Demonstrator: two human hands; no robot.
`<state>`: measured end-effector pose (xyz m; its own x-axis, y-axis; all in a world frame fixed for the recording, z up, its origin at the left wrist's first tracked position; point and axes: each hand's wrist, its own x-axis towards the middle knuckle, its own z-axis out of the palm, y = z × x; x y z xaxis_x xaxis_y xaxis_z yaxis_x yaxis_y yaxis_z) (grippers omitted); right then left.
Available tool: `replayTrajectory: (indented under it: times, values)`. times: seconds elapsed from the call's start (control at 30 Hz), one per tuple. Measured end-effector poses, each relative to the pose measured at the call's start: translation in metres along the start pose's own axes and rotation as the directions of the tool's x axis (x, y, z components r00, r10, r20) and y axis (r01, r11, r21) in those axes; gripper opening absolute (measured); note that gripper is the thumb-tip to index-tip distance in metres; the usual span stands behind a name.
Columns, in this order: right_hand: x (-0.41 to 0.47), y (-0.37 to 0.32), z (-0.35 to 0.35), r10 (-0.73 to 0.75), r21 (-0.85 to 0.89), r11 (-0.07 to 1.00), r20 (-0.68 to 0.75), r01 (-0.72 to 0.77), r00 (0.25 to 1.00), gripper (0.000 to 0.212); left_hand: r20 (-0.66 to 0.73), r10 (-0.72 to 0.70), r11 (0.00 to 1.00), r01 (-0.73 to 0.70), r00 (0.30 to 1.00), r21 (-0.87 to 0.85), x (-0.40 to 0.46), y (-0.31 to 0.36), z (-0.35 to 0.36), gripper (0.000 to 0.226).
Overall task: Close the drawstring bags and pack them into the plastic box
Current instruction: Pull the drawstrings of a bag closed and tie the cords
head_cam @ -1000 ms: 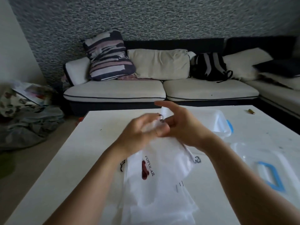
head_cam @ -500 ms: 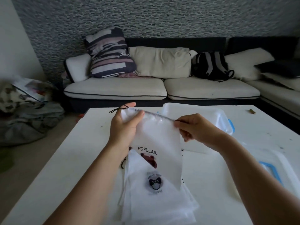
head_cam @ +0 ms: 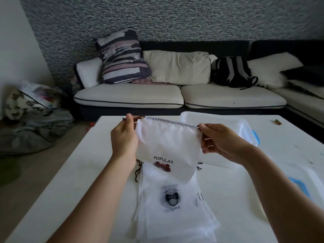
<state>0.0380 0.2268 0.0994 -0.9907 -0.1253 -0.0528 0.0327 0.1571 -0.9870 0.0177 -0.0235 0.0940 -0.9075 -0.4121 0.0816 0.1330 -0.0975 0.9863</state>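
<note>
Hands hold one thin, floppy bag (head_cam: 168,146) up over the table (head_cam: 70,172) — left hand (head_cam: 125,139) and right hand (head_cam: 220,141) pinch its top corners, the best spots to pull its strings — near the box (head_cam: 245,127).

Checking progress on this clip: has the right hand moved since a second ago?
Yes. The right hand has drawn rightward, away from the left hand, stretching the POPULAR bag flat; it now sits in front of the plastic box.

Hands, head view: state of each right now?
Left hand: pinching the POPULAR bag at its top left corner.
Right hand: pinching its top right corner.
</note>
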Motion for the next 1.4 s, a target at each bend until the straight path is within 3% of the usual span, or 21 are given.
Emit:
replayTrajectory:
  times: [0.13, 0.33, 0.47, 0.6, 0.67, 0.73, 0.8, 0.9, 1.07, 1.17, 1.2, 1.27, 1.33, 1.4]
  values:
    - [0.001, 0.002, -0.004, 0.039, 0.129, 0.991, -0.003, -0.038, 0.999, 0.038, -0.039, -0.042, 0.998, 0.04, 0.998, -0.053, 0.003, 0.001, -0.006, 0.038]
    - [0.001, 0.003, -0.008, -0.023, -0.038, 0.999, -0.168, 0.017, 0.986, 0.038, 0.019, -0.084, 0.986, 0.086, 0.996, -0.141, 0.009, 0.005, -0.008, 0.036]
    - [0.004, 0.004, -0.006, 0.001, 0.082, 0.997, -0.186, 0.014, 0.983, 0.046, 0.039, -0.182, 0.972, 0.185, 0.983, -0.147, 0.011, 0.002, -0.01, 0.044]
    - [0.003, 0.004, -0.008, 0.05, 0.243, 0.97, -0.079, -0.03, 0.996, 0.044, 0.041, -0.261, 0.945, 0.264, 0.964, -0.192, 0.015, 0.004, -0.012, 0.046]
    - [0.002, 0.005, -0.011, 0.048, 0.15, 0.988, -0.086, -0.035, 0.995, 0.043, 0.064, -0.275, 0.938, 0.282, 0.959, -0.204, 0.016, 0.004, -0.014, 0.046]
    - [0.002, 0.005, -0.013, 0.02, -0.002, 1.0, -0.187, -0.021, 0.982, 0.043, 0.096, -0.269, 0.94, 0.283, 0.958, -0.192, 0.017, 0.003, -0.017, 0.045]
    - [0.003, 0.006, -0.015, -0.009, -0.043, 0.999, -0.309, -0.005, 0.951, 0.043, 0.112, -0.254, 0.947, 0.271, 0.961, -0.173, 0.02, 0.002, -0.019, 0.043]
    - [0.007, 0.009, -0.017, 0.015, 0.059, 0.998, -0.343, 0.006, 0.939, 0.049, 0.121, -0.254, 0.949, 0.272, 0.96, -0.158, 0.021, 0.0, -0.019, 0.044]
    - [0.008, 0.009, -0.018, 0.074, 0.272, 0.962, -0.182, -0.022, 0.981, 0.043, 0.092, -0.316, 0.925, 0.328, 0.944, -0.189, 0.022, 0.0, -0.02, 0.049]
    - [0.011, 0.01, -0.019, 0.088, 0.332, 0.943, -0.237, -0.005, 0.968, 0.04, 0.085, -0.336, 0.908, 0.347, 0.938, -0.233, 0.024, 0.003, -0.024, 0.051]
    - [0.012, 0.01, -0.02, 0.104, 0.424, 0.906, -0.255, 0.015, 0.961, 0.039, 0.089, -0.347, 0.897, 0.358, 0.933, -0.259, 0.026, 0.004, -0.026, 0.052]
    - [0.014, 0.009, -0.022, 0.132, 0.689, 0.721, -0.245, 0.077, 0.96, 0.039, 0.116, -0.391, 0.845, 0.406, 0.913, -0.348, 0.029, 0.004, -0.03, 0.051]
    - [0.015, 0.009, -0.022, 0.127, 0.869, 0.478, -0.215, 0.131, 0.968, 0.044, 0.194, -0.444, 0.714, 0.476, 0.875, -0.513, 0.031, 0.002, -0.032, 0.048]
    - [0.017, 0.012, -0.021, 0.131, 0.932, 0.325, -0.213, 0.161, 0.968, 0.046, 0.255, -0.482, 0.546, 0.515, 0.838, -0.66, 0.031, -0.002, -0.033, 0.044]
